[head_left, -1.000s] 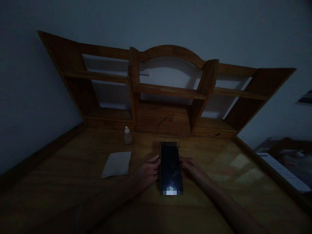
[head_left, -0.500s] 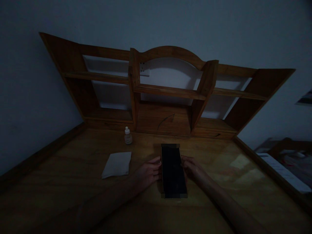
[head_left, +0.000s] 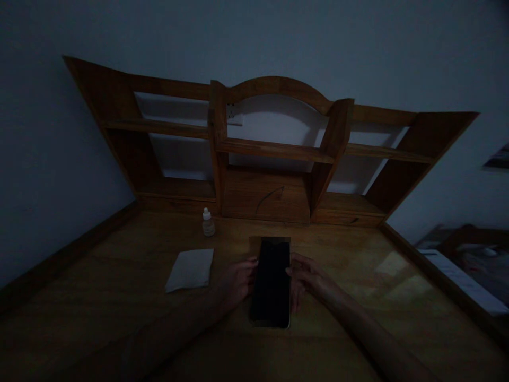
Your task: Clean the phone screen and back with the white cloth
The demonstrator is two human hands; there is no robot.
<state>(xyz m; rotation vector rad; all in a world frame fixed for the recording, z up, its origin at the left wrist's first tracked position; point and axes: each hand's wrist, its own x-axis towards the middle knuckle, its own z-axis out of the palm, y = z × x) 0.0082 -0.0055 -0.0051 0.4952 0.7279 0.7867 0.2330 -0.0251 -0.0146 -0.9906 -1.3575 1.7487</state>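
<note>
A dark smartphone (head_left: pixel 271 284) is held between my two hands over the wooden desk (head_left: pixel 345 281), its long side pointing away from me and its screen black. My left hand (head_left: pixel 239 280) grips the left edge, with the finger ends partly hidden behind the phone. On the opposite edge, my right hand (head_left: pixel 305 277) has its thumb on the front rim and other fingers behind or beside it. To the left lies a folded white cloth or tissue (head_left: pixel 190 269). Behind that stands a small clear bottle (head_left: pixel 208 226) with a white cap.
A wooden shelf unit (head_left: pixel 278 152) rises along the back of the desk against the wall. A socket (head_left: pixel 234 114) shows through its middle opening. Raised wooden rims border the desk sides. Beyond the right rim lies a white, flat object (head_left: pixel 463 281). The room is dim.
The phone has turned slightly and its near end has swung to the left. Both hands have shifted a little left with it, keeping their hold.
</note>
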